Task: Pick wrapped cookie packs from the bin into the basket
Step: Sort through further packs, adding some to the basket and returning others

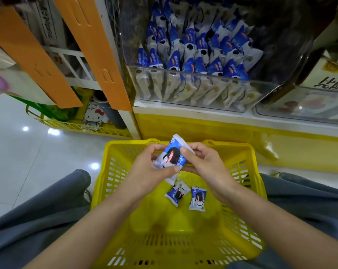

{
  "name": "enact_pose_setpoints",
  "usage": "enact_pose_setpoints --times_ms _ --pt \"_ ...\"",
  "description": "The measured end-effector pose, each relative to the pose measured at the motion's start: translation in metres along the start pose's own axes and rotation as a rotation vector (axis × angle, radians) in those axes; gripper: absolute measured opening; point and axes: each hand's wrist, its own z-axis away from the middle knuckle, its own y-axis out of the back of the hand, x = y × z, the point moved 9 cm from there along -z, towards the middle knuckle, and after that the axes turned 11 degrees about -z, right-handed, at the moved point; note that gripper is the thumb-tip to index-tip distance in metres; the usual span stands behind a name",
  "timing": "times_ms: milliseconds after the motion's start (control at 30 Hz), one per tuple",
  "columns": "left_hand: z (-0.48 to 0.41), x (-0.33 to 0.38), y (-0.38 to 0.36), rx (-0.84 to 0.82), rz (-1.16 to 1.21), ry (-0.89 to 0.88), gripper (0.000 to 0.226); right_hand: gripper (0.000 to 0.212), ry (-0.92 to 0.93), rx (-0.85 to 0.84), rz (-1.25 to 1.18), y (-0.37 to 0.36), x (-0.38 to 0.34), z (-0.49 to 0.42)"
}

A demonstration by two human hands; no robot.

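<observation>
trousers (38, 220): grey cloth over both knees, one on each side of the hands, flanking the basket.
basket (106, 171): yellow plastic with slotted walls, directly under the hands and between the knees.
loose packs: two lie flat on the basket's bottom, just below the hands and nearer the right wrist, one (176, 194) tilted, the other (197, 199) close beside it; a paler wrapper seems tucked against the first, too unclear to tell.
left hand (154, 169): fingers curled, thumb and fingertips pinching the lower end of the held pack.
right hand (205, 164): thumb laid on the pack's front near its upper edge, fingers curled behind it.
held pack (171, 156): between the two hands, above the basket, tilted with its crimped white end pointing up and away; blue and white wrapper printed with a dark round cookie and a red-orange streak.
bin (199, 92): clear plastic, beyond the hands, on a white-topped yellow shelf.
bin packs (193, 47): many of the same blue and white wrappers standing on end in crowded rows.
floor (18, 142): glossy pale tiles, beyond the left hand.
</observation>
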Motion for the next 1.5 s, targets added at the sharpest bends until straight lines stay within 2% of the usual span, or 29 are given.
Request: enact_pose_setpoints --times_ms 67,167,267,333,400,467,533,633,767,900,1033,1167,1267,1400,1500 --pt "0.0 -0.004 0.003 0.026 0.096 0.019 0.044 0.017 -0.04 0.048 -0.112 0.003 0.005 0.0" --pt "-0.001 -0.011 0.008 0.071 0.253 0.077 0.021 0.012 -0.134 0.069 -0.213 0.003 0.017 0.002" --pt "-0.005 -0.016 0.018 0.151 0.186 0.064 0.008 0.013 -0.27 -0.028 -0.013 -0.005 0.033 0.008" --pt "-0.006 -0.014 0.023 0.18 0.063 0.007 0.008 0.029 -0.322 -0.107 0.229 -0.008 0.043 0.012" --pt "-0.006 -0.009 0.023 0.166 -0.073 -0.068 0.008 0.048 -0.229 -0.118 0.496 -0.007 0.042 0.01" --pt "-0.005 -0.006 0.02 0.134 -0.23 -0.129 0.017 0.057 -0.086 -0.112 0.559 -0.012 0.033 0.008" --pt "-0.005 -0.009 0.013 0.067 -0.3 -0.134 0.021 0.049 0.001 -0.142 0.506 -0.019 0.025 0.009" --pt "-0.003 -0.015 0.0 -0.06 -0.195 -0.086 0.014 0.022 0.082 -0.118 0.504 -0.018 0.016 0.008" --pt "-0.002 -0.019 0.001 -0.049 -0.156 -0.063 0.018 0.006 0.107 -0.085 0.433 -0.017 0.012 0.008" --pt "-0.004 -0.022 0.004 -0.018 -0.159 -0.056 0.023 0.016 0.198 -0.073 0.469 -0.02 0.004 0.009" --pt "-0.004 -0.022 0.004 -0.003 -0.202 -0.074 0.026 0.013 0.469 -0.114 0.763 -0.031 -0.014 0.021" --pt "-0.003 -0.018 0.004 0.002 -0.114 -0.066 0.019 0.014 0.57 -0.103 0.891 -0.036 -0.023 0.023" --pt "-0.001 -0.016 0.002 -0.047 0.067 -0.009 0.006 0.012 0.568 -0.06 0.812 -0.03 -0.027 0.02" --pt "-0.001 -0.02 0.0 -0.093 0.036 0.051 0.035 0.011 0.445 0.026 0.557 -0.015 -0.025 0.01" --pt "-0.002 -0.021 0.005 -0.027 0.075 0.062 0.043 0.017 0.302 0.071 0.329 -0.005 -0.017 0.002"
